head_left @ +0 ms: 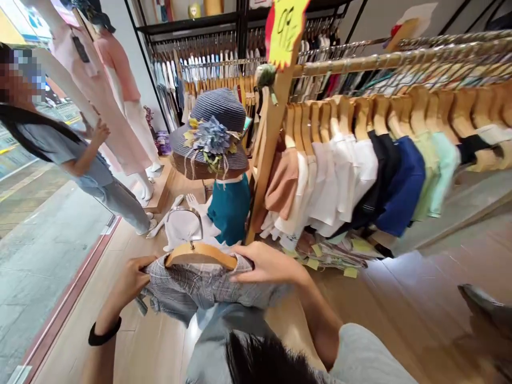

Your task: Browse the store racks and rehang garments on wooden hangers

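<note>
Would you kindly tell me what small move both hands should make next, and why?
Probably gently draw the plaid garment outward to straighten its shoulders on the wooden hanger, since the left hand and right hand grip it on either side of the hanger, and its cloth looks rumpled.

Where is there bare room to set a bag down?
There is bare floor left of the left hand, up to the red strip. Another patch shows beyond the right forearm, in front of the rack. It looks crowded on the rack, where clothes hang close together, and around the hat and teal garment.
</note>
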`<state>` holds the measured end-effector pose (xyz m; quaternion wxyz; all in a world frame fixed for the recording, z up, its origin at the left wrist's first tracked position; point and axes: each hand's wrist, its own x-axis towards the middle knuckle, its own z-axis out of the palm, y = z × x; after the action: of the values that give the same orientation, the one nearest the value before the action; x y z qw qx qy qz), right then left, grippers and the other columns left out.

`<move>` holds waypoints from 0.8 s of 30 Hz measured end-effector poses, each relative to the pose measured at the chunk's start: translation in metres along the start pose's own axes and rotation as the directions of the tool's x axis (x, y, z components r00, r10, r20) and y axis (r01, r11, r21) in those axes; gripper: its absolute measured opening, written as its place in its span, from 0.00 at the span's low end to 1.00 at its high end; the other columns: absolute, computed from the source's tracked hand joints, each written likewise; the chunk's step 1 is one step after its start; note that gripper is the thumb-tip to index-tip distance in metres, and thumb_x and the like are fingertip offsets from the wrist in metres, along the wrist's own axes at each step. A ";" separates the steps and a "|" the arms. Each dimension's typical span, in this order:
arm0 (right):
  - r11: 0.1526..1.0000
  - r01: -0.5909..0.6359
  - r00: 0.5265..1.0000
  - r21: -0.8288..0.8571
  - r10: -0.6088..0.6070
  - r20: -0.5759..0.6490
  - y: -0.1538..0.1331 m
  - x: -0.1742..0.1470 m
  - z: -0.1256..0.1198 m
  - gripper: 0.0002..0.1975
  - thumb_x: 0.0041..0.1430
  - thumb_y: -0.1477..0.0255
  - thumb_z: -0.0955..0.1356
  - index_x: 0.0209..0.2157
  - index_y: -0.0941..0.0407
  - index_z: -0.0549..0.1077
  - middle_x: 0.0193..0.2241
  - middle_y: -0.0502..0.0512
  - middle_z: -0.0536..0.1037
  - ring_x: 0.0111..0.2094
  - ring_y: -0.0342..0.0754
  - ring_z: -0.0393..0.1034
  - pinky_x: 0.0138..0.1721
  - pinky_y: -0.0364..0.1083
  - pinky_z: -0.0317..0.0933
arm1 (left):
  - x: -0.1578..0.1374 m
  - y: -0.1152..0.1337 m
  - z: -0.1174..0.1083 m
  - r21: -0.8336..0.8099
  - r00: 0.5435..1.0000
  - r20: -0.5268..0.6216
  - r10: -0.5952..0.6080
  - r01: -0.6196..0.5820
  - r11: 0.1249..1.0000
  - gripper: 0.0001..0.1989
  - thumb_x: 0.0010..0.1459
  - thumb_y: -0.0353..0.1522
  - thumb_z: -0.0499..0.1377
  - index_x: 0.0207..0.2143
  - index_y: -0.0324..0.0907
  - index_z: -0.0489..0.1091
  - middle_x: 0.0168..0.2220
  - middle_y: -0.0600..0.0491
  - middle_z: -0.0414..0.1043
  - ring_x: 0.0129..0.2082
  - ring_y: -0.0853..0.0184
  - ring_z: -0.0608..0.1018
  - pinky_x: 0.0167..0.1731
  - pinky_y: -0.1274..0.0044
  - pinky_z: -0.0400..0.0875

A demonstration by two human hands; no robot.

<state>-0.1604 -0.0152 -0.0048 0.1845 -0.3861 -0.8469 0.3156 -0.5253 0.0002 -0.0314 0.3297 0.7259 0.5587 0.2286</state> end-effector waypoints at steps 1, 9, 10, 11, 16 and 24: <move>1.000 0.019 1.000 -0.021 -0.018 0.023 -0.003 0.016 0.004 0.19 0.61 0.55 0.73 0.44 0.56 0.78 0.30 0.52 0.79 0.31 0.49 0.73 0.31 0.42 0.56 | 0.006 -0.007 -0.012 -0.019 1.000 0.010 -0.002 0.003 1.000 0.08 0.46 0.34 0.54 0.21 0.39 0.69 0.21 0.55 0.65 0.23 0.67 0.69 0.24 0.79 0.62; 0.999 0.039 0.999 0.038 -0.039 0.009 -0.027 0.163 0.051 0.15 0.68 0.57 0.67 0.41 0.56 0.75 0.30 0.51 0.77 0.32 0.48 0.69 0.33 0.43 0.54 | 0.046 -0.080 -0.105 -0.031 0.998 -0.047 -0.046 0.045 0.999 0.08 0.47 0.33 0.53 0.19 0.41 0.65 0.20 0.56 0.65 0.23 0.68 0.68 0.25 0.78 0.58; 0.999 0.027 1.000 0.040 -0.027 0.007 -0.030 0.179 0.056 0.15 0.69 0.57 0.66 0.41 0.56 0.74 0.30 0.51 0.77 0.31 0.48 0.69 0.34 0.44 0.54 | 0.051 -0.092 -0.115 -0.016 0.995 -0.096 -0.035 0.033 0.999 0.08 0.48 0.33 0.53 0.20 0.42 0.67 0.21 0.55 0.67 0.25 0.67 0.70 0.27 0.77 0.60; 0.999 0.013 1.000 0.036 -0.013 0.005 -0.034 0.194 0.061 0.16 0.69 0.57 0.65 0.40 0.55 0.74 0.30 0.51 0.76 0.31 0.48 0.68 0.34 0.44 0.54 | 0.058 -0.105 -0.124 0.000 0.989 -0.143 -0.019 0.020 1.000 0.08 0.49 0.33 0.53 0.21 0.42 0.69 0.22 0.54 0.70 0.27 0.65 0.72 0.30 0.76 0.62; 0.996 -0.070 0.995 0.047 0.074 -0.071 -0.052 0.265 0.088 0.13 0.67 0.59 0.65 0.33 0.54 0.69 0.25 0.48 0.71 0.27 0.47 0.64 0.30 0.44 0.54 | 0.105 -0.169 -0.173 0.048 0.984 -0.156 0.089 -0.082 0.995 0.10 0.53 0.31 0.54 0.24 0.43 0.75 0.27 0.51 0.77 0.31 0.61 0.77 0.41 0.68 0.68; 0.940 -0.176 0.908 0.294 0.270 -0.320 -0.100 0.409 0.173 0.13 0.66 0.60 0.64 0.33 0.53 0.66 0.26 0.48 0.71 0.28 0.46 0.65 0.30 0.44 0.58 | 0.222 -0.289 -0.274 0.100 0.945 -0.144 0.294 -0.282 0.954 0.13 0.56 0.27 0.55 0.38 0.43 0.78 0.44 0.47 0.80 0.49 0.56 0.79 0.57 0.59 0.69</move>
<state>-0.5694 0.1819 -0.0359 0.3458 -0.5046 -0.7008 0.3671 -0.8478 0.3206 -0.0657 0.2190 0.7917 0.4794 0.3088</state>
